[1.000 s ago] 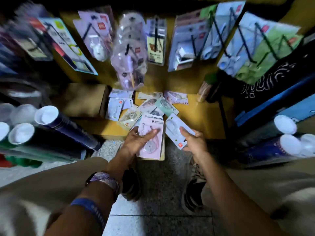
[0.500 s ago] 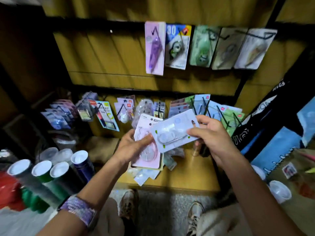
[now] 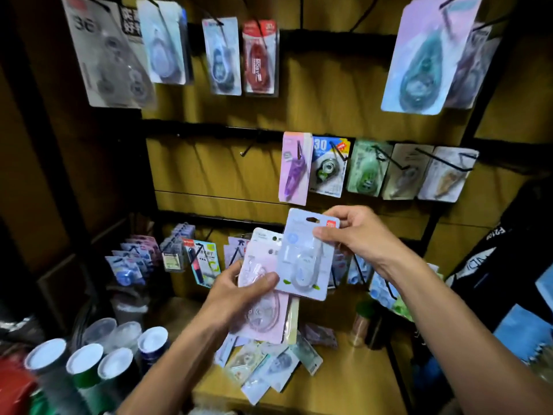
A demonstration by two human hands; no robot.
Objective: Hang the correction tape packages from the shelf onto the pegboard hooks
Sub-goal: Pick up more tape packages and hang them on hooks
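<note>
The right hand (image 3: 356,235) pinches the upper right edge of a pale blue correction tape package (image 3: 305,259), thumb on its face and fingers behind, holding it upright in front of the pegboard (image 3: 233,109). The left hand (image 3: 239,292) grips a pink correction tape package (image 3: 263,310) with its thumb across the front; at least one more card sits behind the pink one, only its edge showing at the right. The blue package overlaps the pink one's upper right part, so the two hands are close together, each clamped on its own card. On the shelf (image 3: 344,375) below and nearer the person lies a loose pile of packages (image 3: 269,360), fanned out flat. Far above the hands, a bare hook (image 3: 248,149) juts from the middle rail on the left; to its right hangs a row of packages, starting with a purple pen-style package (image 3: 294,169) directly above the blue card. The top rail carries more hung packages, among them a red package (image 3: 259,56) and a large teal one (image 3: 419,58) at far right. Lower hooks behind the hands hold further stock, partly hidden by the held cards. At near left stand capped tubes (image 3: 85,362).
</note>
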